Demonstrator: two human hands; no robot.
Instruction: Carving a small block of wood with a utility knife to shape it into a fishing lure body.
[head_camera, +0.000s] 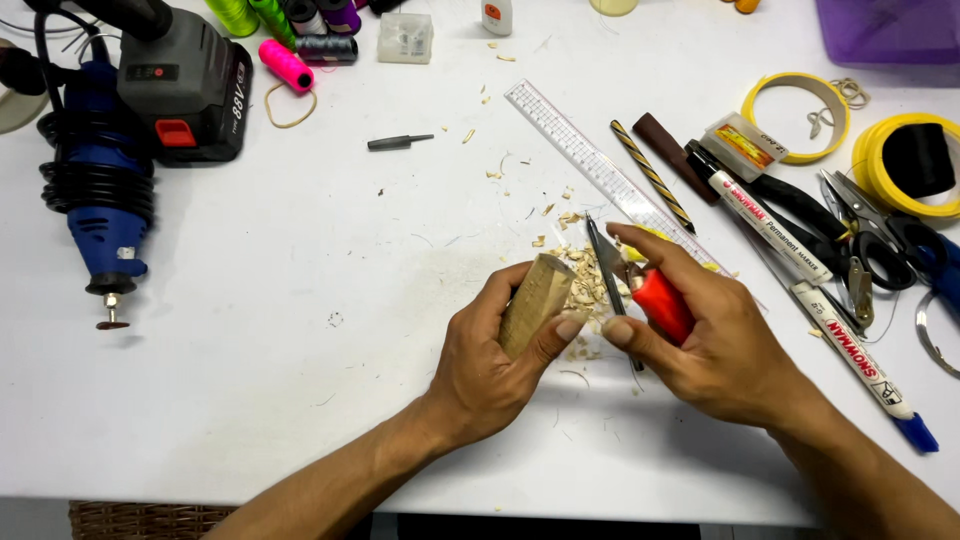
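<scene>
A person's left hand (490, 350) closes around a short wood block (535, 300), tilted up off the white desk (300, 300) so its end faces the blade. The right hand (700, 335) grips a red-handled knife (640, 290), thumb braced near the wood, apparently to steady the cut. Pale shavings (580, 280) lie just beyond the hands. Farther right lie a clear ruler (590, 160), markers (790, 260), scissors (890, 240) and yellow tape rolls (800, 115); far left sits a blue rotary tool (100, 190).
</scene>
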